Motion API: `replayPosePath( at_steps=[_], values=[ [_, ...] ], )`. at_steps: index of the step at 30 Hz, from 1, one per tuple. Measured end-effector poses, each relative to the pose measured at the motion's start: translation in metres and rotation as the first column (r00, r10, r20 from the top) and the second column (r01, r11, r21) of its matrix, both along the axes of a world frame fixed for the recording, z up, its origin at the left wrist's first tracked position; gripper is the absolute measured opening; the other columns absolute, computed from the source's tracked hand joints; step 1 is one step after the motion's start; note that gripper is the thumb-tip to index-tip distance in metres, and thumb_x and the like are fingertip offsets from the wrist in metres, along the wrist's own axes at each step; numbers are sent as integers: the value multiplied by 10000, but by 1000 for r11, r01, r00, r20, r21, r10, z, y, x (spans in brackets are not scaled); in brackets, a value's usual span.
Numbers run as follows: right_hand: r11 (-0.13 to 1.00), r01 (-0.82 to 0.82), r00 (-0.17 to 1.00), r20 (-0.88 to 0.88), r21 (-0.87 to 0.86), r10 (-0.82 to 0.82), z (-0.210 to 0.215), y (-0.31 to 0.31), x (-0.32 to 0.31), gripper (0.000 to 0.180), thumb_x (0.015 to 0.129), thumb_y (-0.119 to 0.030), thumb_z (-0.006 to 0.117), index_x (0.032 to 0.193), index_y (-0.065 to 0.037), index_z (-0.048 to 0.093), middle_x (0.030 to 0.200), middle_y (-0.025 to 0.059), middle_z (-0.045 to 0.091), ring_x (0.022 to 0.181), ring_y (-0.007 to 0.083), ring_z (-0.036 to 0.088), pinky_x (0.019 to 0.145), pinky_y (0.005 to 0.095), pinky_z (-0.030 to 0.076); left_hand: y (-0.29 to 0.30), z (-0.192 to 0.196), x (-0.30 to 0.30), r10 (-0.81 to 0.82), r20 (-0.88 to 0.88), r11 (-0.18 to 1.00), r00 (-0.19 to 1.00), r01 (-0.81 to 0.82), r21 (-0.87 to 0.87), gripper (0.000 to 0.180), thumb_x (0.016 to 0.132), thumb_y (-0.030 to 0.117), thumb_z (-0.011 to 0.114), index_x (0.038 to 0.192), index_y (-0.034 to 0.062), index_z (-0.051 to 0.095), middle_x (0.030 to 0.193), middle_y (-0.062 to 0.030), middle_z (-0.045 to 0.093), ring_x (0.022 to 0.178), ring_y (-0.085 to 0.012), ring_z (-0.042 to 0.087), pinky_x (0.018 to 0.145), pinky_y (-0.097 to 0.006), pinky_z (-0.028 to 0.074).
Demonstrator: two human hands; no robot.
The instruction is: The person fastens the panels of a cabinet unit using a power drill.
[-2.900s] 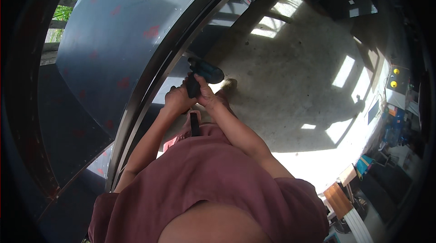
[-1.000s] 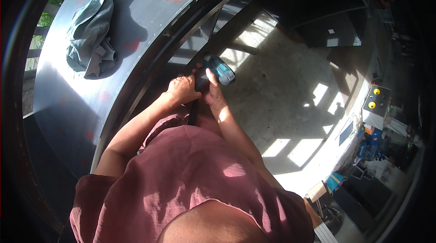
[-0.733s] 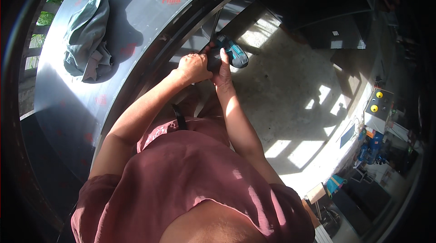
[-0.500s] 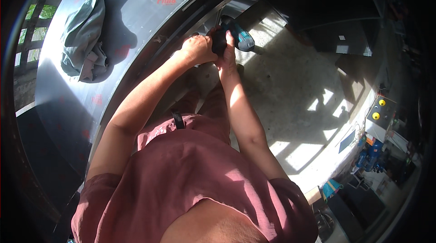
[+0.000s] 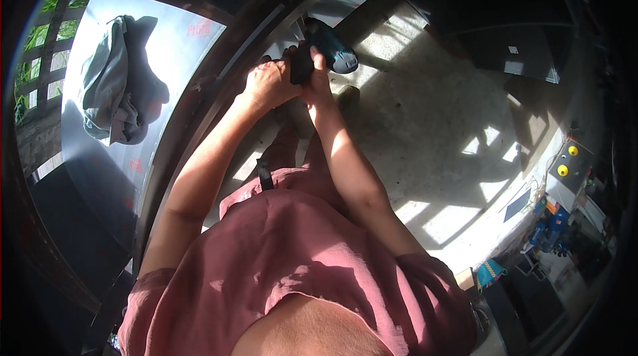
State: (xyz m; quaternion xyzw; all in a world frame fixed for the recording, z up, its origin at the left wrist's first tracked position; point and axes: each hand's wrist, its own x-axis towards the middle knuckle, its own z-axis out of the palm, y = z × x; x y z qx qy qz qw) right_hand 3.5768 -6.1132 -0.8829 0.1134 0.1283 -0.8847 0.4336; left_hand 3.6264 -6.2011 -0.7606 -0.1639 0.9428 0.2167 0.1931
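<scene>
While sunlight falls in patches across the concrete floor (image 5: 432,123) that fills the right half of the frame, a wide grey metal panel (image 5: 153,77) takes up the upper left, bordered by a dark curved frame rail (image 5: 219,83) running diagonally from the top centre down to the lower left. A crumpled grey-green cloth (image 5: 109,80) lies on that panel, well apart from the hands. The person's pink shirt (image 5: 292,269) fills the lower centre, both bare forearms reaching up from it toward the top centre.

At the top centre, the left hand (image 5: 269,83) and right hand (image 5: 316,80) are closed together around the grip of a teal and black cordless drill (image 5: 329,50), which is held against the rail where it meets the panel. Its tip is hidden behind the hands, so I cannot tell whether a fastener is seated or only started; judging by the posture, the driving looks under way, not finished.

Along the far right edge sit a grey control box with two yellow buttons (image 5: 565,163) and some blue equipment (image 5: 548,233), small and dim in the shade.
</scene>
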Motion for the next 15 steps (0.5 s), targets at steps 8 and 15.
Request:
replayPosePath(
  at_steps=[8,15],
  values=[
    [994,-110,994,18,-8,110,36,24,-4,363,888,-281,571,1188,-102,473,1059,104,543,1006,232,538,915,401,454,19,15,10,21,-3,993,1000,-21,-120,690,651,342,643,1198,-47,486,926,-203,636,936,-335,585,807,-403,471],
    [973,-230,972,37,-28,231,38,26,-25,252,885,-207,572,1088,-75,504,984,93,547,976,234,541,881,411,462,33,18,0,140,-29,985,990,-143,-97,582,631,333,666,1043,-60,547,909,-206,636,887,-334,596,786,-403,480]
  ],
)
